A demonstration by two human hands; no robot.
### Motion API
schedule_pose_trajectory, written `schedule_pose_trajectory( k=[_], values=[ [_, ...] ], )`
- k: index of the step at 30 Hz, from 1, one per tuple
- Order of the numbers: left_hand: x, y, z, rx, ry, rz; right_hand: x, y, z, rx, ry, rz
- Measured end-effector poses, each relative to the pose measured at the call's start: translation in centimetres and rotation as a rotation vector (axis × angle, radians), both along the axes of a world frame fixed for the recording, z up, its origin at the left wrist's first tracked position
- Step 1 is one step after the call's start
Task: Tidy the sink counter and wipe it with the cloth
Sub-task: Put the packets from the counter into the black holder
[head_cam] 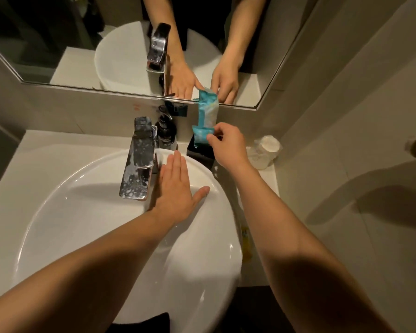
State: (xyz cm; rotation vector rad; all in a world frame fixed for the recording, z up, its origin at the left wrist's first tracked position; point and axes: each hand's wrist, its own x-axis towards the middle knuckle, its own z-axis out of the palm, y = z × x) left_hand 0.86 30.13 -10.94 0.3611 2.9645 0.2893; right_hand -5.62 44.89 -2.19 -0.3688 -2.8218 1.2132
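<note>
Left hand (175, 186) lies flat, fingers extended; right hand (228, 145) raised in a pinching grip.

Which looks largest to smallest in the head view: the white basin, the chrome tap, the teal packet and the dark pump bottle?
1. White basin, by far the largest.
2. Chrome tap.
3. Teal packet, pinched by the right hand.
4. Dark pump bottle, partly hidden behind the tap, so its rank against the packet is unsure.

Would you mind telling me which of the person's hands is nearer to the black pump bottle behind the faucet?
Left. The left hand lies flat on the basin rim, its fingertips just below-right of the pump bottle. The right hand is farther right, pinching the teal packet.
</note>
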Motion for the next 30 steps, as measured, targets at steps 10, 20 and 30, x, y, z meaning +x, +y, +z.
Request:
schedule_pose_trajectory(
  k=[10, 20, 30],
  values=[
    [-0.1, 0.1, 0.0, -0.010, 0.001, 0.018, -0.3, -0.1, -3.2, 0.160, -0.146, 0.016],
    [-0.1, -0.2, 0.9, -0.030, -0.050, 0.001, 7.5, 6.2, -0.4, -0.117, -0.090, -0.146],
    [0.0, -0.1, 0.6, -0.091, -0.038, -0.019, 21.4, 8.1, -4.7, -0.003, -0.560, -0.179]
  ],
)
